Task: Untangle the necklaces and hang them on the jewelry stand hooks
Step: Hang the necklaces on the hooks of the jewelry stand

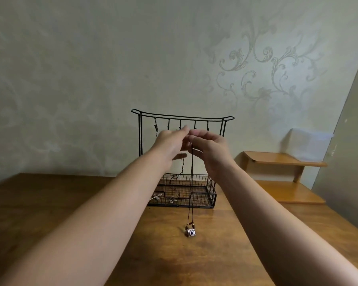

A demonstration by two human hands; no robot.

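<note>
head view: patterned wall behind, wooden table below the hands. wire jewelry stand sits just beyond both hands, its hooks right behind the fingertips. right hand has fingers curled, pinching the dark cord necklace; left hand meets it with fingers extended, whether it grips the cord i cannot tell. cord hangs straight down, camera pendant nearer the person than the hands. other pendants lie in the stand's basket tray. hook is closest to the right hand, slightly up and forward.

wall: I see pale wallpaper, grey floral scrolls, up beyond the fingers | table: brown wood, below the fingers | shelf: light wood, two tiers, right of the fingers | light: soft, dim
</note>
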